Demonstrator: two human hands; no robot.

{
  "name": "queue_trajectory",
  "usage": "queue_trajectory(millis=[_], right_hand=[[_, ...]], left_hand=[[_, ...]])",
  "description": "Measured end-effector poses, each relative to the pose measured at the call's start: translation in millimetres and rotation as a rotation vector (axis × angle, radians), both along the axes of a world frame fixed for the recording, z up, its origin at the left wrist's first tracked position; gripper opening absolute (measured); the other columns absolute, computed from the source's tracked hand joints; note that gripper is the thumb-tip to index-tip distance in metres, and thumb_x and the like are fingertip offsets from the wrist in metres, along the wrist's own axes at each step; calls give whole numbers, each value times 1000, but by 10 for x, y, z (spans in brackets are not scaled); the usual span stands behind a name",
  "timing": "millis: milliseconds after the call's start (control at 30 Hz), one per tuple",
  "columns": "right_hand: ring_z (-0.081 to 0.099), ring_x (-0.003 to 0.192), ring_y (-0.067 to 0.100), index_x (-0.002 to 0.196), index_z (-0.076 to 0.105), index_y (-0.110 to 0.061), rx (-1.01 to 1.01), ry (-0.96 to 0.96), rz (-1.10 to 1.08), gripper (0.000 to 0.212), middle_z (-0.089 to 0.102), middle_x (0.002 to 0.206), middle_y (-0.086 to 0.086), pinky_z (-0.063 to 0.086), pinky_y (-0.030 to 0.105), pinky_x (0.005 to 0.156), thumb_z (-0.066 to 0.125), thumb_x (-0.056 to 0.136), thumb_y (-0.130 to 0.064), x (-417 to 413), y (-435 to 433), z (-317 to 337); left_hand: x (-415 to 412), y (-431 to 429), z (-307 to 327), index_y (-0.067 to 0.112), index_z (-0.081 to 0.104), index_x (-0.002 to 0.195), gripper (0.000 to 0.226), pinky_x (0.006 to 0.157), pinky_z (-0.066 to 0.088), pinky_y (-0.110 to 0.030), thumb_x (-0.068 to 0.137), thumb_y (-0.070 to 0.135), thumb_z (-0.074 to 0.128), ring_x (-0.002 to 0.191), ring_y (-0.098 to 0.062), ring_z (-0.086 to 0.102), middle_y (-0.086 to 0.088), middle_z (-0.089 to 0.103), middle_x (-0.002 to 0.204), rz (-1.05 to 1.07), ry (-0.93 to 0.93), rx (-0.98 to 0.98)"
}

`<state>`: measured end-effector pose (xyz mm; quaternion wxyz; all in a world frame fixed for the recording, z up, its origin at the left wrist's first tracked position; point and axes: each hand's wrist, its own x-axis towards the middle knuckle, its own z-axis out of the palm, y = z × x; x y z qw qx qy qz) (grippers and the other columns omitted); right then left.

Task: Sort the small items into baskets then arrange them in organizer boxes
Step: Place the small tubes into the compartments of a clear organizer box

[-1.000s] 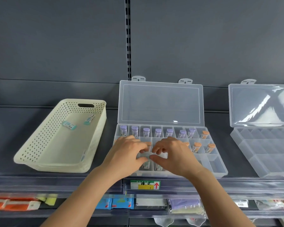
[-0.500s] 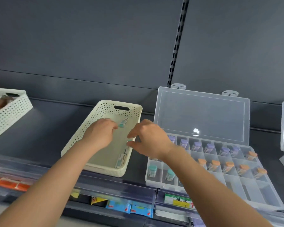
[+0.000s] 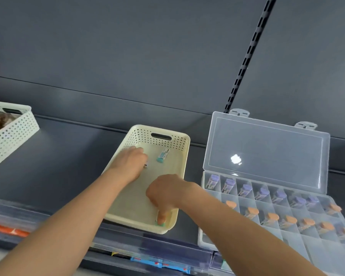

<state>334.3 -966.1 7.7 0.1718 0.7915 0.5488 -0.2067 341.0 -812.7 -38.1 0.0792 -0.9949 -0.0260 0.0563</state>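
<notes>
The cream basket (image 3: 179,148) is matt moulded plastic, its walls punched with small holes and its floor smooth. Right of it, the organizer box (image 3: 267,148) is clear glossy plastic, and its lid throws back a white glare. The purple caps (image 3: 214,177) and orange caps (image 3: 253,211) inside look like dull plastic. Left of the basket stands a white basket (image 3: 12,132) of the same perforated matt plastic. The shelf (image 3: 72,156) beneath is dark grey, smooth and matt. The teal-capped vial (image 3: 161,223) under my right hand (image 3: 167,190) looks like smooth plastic.
</notes>
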Motion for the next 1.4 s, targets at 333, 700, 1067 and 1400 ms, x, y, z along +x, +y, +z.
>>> queue_trajectory(millis=[333, 700, 1067, 1400], right_hand=[[52, 87, 22, 92, 49, -18, 337, 125, -266, 21, 55, 90, -2, 42, 33, 71, 62, 88, -35, 65, -99, 119], [67, 86, 16, 106, 54, -15, 1169, 536, -617, 13, 71, 95, 3, 55, 35, 77, 48, 96, -9, -70, -923, 274], [67, 79, 10, 96, 60, -24, 1403, 314, -862, 20, 72, 88, -2, 54, 23, 72, 68, 85, -10, -206, -2249, 275], [58, 70, 6, 86, 71, -21, 1282, 52, -892, 15, 65, 80, -4, 46, 14, 62, 77, 76, -11, -270, -3251, 248]], left_hand=[[-174, -27, 233, 27, 50, 90, 10, 54, 36, -28, 92, 32, 58, 72, -18, 56, 8, 57, 83, 180, -68, -593], [-497, -665, 636, 26, 66, 84, 22, 70, 52, -28, 74, 12, 80, 71, -15, 62, 5, 67, 78, 182, -507, -1168], [-615, -1972, 670, 23, 73, 102, 24, 69, 45, -4, 80, 14, 74, 78, 9, 60, 24, 64, 86, -131, -426, -1122], [-610, -3006, 524, 19, 72, 98, 16, 72, 45, -12, 83, 22, 71, 78, -2, 55, 15, 60, 86, -372, -347, -930]])
